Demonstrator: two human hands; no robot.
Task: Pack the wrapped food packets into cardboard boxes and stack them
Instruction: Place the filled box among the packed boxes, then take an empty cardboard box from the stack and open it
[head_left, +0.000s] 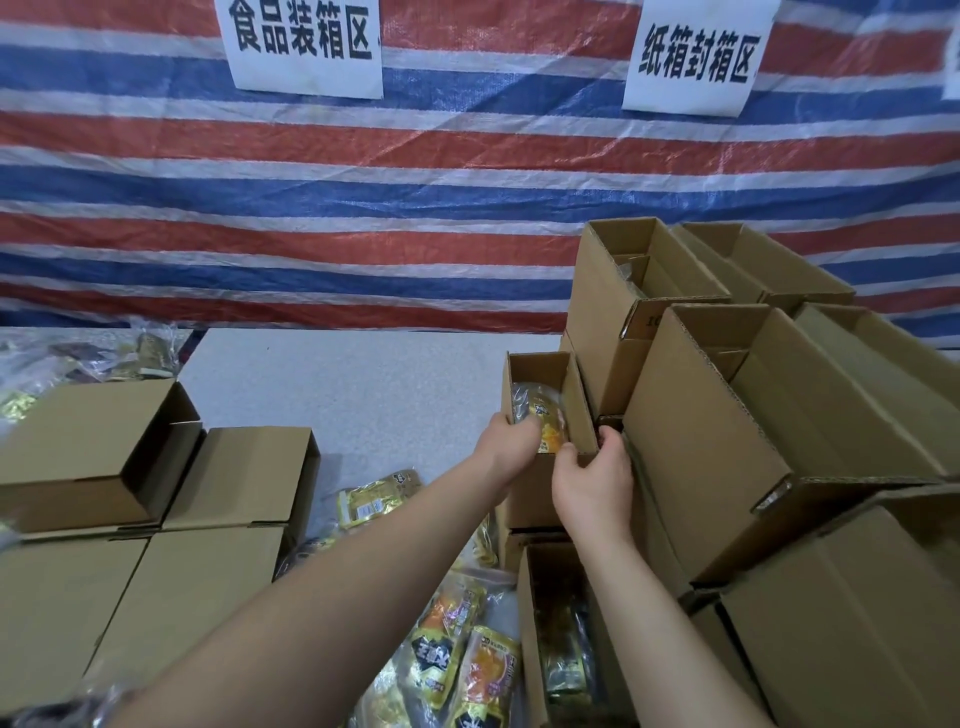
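**boxfan_22:** Two hands on one small open box, so which step is this? Packing or stacking?

**tapegun:** Packing, I'd say, right at the tail end of it. The left hand is reaching over the near-left rim with its fingers curled down inside, on or around a yellow food packet that stands upright in the box. Can't tell for sure if it's pinching the packet or just pushing it, the fingertips are hidden. The right hand grips the near-right corner of the same box, thumb and fingers wrapped round the cardboard edge, steadying it.

**boxfan_22:** Where's that box sitting?

**tapegun:** On top of other cartons, pressed against the big stack of boxes on the right. More loose packets lie on the table nearer the person, between the arms, and another open box below them already has stuff in it.

**boxfan_22:** So next?

**tapegun:** My guess: seat that packet flat against the wall, let go, then grab another from the loose pile. The box looks like it has room. Flaps aren't closed yet, so stacking comes later. Closed boxes wait on the left.
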